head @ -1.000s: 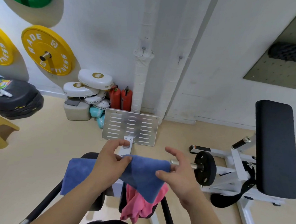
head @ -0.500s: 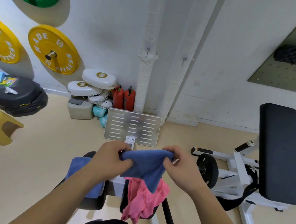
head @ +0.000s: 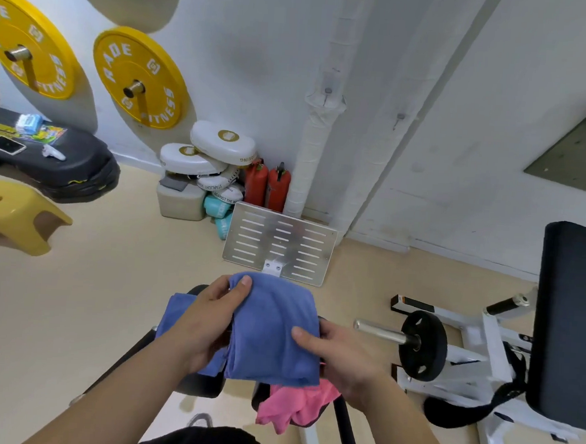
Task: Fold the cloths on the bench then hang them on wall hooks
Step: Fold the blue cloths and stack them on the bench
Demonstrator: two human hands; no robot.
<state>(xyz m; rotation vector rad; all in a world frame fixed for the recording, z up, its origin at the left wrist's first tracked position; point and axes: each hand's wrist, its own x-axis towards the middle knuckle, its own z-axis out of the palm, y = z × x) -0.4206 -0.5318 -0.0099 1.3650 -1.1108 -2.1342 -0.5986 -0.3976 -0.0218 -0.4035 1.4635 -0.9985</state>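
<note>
- Currently the blue cloth (head: 271, 327) is held up between both hands, just above the bench (head: 202, 386), already folded into a compact oblong.
- Left hand (head: 206, 323): grip closed on the cloth's left edge, thumb on top at the far left corner, fingers hidden beneath.
- Right hand (head: 341, 358): grip pinching the right edge, thumb on the top face, fingers underneath.
- Long axis runs away from the person, toward the wall. The rounded fold is at the far end and the loose edges at the near end.
- More blue fabric shows behind the left hand. Cannot tell whether it is the same cloth or a second one.
- Pink cloth (head: 290, 403): unfolded, draped off the bench below the right hand, partly covered by the blue cloth's near edge.
- Key relation: two wall hooks lie ahead and above, well apart from the cloth.
- One hook (head: 328, 93) is on the wrapped pipe (head: 309, 161), roughly in line with the long axis. The other hook (head: 400, 118) is further right.
- Judgement: the right hand is nearer both hooks, and the fold end points at them. Folding of this cloth looks near done; hanging not yet begun.
</note>
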